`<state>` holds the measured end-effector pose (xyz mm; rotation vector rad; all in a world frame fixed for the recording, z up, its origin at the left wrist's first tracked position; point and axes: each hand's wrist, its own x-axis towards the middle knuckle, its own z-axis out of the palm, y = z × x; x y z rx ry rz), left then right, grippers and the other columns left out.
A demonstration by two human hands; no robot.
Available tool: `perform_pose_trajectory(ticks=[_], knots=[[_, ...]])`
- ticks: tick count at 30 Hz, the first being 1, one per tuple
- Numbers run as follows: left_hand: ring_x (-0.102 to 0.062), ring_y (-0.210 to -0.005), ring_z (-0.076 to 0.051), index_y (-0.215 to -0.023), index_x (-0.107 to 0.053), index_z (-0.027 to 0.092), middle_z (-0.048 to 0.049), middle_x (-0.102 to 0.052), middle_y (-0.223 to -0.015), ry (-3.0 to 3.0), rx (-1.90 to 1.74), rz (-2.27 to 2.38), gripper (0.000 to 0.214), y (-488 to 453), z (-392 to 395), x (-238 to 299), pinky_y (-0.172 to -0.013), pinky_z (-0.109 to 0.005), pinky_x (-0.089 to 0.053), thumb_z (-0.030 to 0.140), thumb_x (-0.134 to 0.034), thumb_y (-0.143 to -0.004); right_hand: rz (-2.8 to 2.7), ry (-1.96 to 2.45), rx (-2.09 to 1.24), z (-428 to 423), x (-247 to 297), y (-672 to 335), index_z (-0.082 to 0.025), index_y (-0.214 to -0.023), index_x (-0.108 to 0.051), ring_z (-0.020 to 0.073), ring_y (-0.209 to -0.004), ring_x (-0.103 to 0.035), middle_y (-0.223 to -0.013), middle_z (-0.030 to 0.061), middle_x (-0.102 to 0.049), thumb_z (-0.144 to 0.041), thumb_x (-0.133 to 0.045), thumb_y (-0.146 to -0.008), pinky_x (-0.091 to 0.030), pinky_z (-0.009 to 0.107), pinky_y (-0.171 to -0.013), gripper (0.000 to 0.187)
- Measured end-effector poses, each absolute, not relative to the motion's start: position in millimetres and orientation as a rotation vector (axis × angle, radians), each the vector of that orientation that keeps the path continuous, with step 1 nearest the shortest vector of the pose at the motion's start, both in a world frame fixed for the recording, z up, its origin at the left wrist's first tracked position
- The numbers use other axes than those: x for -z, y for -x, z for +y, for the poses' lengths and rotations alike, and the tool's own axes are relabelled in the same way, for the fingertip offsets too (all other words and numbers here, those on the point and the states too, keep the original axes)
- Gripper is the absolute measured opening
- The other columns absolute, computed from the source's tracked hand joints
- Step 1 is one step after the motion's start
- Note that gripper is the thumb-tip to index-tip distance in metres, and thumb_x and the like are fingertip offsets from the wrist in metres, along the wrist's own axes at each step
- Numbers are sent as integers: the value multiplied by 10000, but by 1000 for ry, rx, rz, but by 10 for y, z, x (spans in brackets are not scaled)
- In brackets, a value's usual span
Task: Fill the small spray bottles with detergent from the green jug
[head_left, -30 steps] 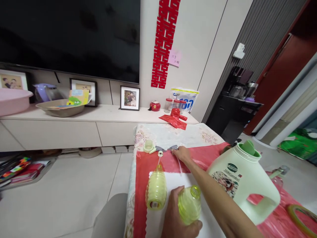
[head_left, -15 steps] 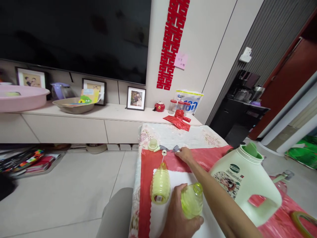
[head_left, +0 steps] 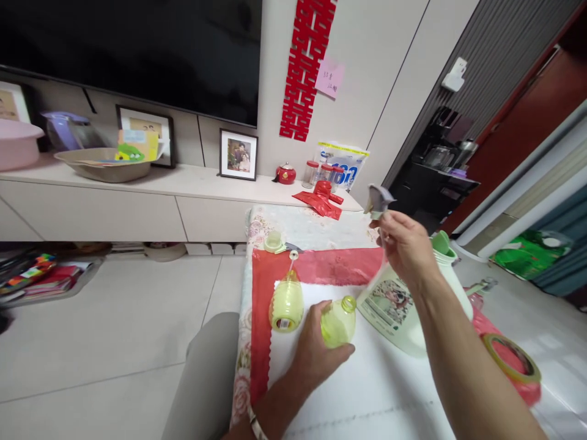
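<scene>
Head view: I am looking down a narrow table (head_left: 244, 318) whose left edge is running from the near corner toward the wall cabinet (head_left: 137, 208). Bare tiled floor (head_left: 105, 330) is lying open to the left of that edge, and a grey-trousered knee (head_left: 202, 373) is sitting just beside it. On the right, a white jug (head_left: 408, 311) with a green cap (head_left: 441, 242) is standing just behind the right forearm. A tape roll (head_left: 510, 360) is lying near the right edge, so that side is crowded. Air above the red cloth (head_left: 330, 269) is open.

Left hand (head_left: 314, 354) is wrapping its fingers (head_left: 321, 311) around the base of an open-necked yellow bottle (head_left: 338, 321), holding it tilted over the white sheet (head_left: 367, 391) with the neck pointing away from me. A second yellow bottle (head_left: 287, 300) is lying just to its left, apart from the hand.

Right hand (head_left: 403, 247) is hovering raised above the cloth, fingertips pinching closed on a grey spray head (head_left: 378, 199). The head is sticking up above the fingers, well apart from the held bottle's neck. Whether a tube is hanging below it, I cannot tell.
</scene>
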<state>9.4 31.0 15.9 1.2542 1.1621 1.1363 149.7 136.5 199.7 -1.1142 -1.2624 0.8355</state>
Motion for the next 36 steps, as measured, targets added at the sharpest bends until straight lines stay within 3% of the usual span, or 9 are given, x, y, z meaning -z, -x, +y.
perform_pose_trajectory(ticks=[3, 9, 13, 17, 22, 28, 36], knots=[[-528, -1243, -316, -1273, -484, 215, -96, -571, -1294, -1274, -1179, 1136, 778, -92, 309, -143, -1083, -455, -401, 99, -756, -553, -1262, 969, -795, 983, -2087, -1536, -213, -840, -709, 82, -570, -443, -753, -4, -666, -411, -827, -688, -370, 230, -526, 276], [-532, -1237, -292, -1254, -491, 225, -78, -569, -1296, -1332, -1222, 1099, 748, -76, 288, -144, -1078, -452, -406, 74, -763, -574, -1447, 917, -702, 632, -1906, -1574, -266, -932, -734, 125, -637, -487, -812, 5, -628, -390, -758, -817, -420, 274, -573, 171], [-540, -1229, -289, -1248, -490, 234, -74, -573, -1290, -1364, -1235, 1084, 756, -73, 289, -120, -1071, -458, -416, 59, -772, -569, -1514, 925, -746, 606, -1776, -1578, -264, -1005, -721, 143, -680, -500, -813, 4, -619, -387, -728, -856, -425, 289, -597, 194], [-539, -1234, -291, -1274, -474, 232, -76, -573, -1298, -1377, -1242, 1069, 781, -81, 300, -90, -1074, -463, -416, 56, -770, -573, -1560, 961, -889, 564, -1598, -1555, -250, -946, -714, 142, -705, -518, -789, -6, -619, -392, -731, -855, -427, 285, -636, 169], [-537, -1225, -285, -1269, -472, 230, -71, -571, -1281, -1375, -1245, 1065, 795, -90, 309, -89, -1076, -459, -420, 56, -784, -558, -1560, 1030, -967, 506, -1207, -1570, -253, -1022, -722, 199, -872, -590, -929, 28, -679, -389, -732, -844, -470, 323, -770, 224], [-545, -1201, -284, -1250, -480, 233, -64, -584, -1245, -1384, -1261, 1062, 778, -87, 313, -94, -1060, -454, -430, 59, -789, -558, -1581, 1062, -1001, 469, -801, -1611, -251, -1015, -720, 220, -928, -599, -972, 45, -677, -394, -700, -861, -477, 348, -827, 211], [-541, -1207, -292, -1236, -465, 245, -61, -580, -1238, -1398, -1252, 1082, 791, -88, 317, -96, -1073, -470, -414, 72, -789, -536, -1594, 1128, -908, 385, -752, -1611, -254, -1036, -706, 230, -957, -604, -1006, 48, -659, -389, -656, -883, -479, 345, -851, 210]])
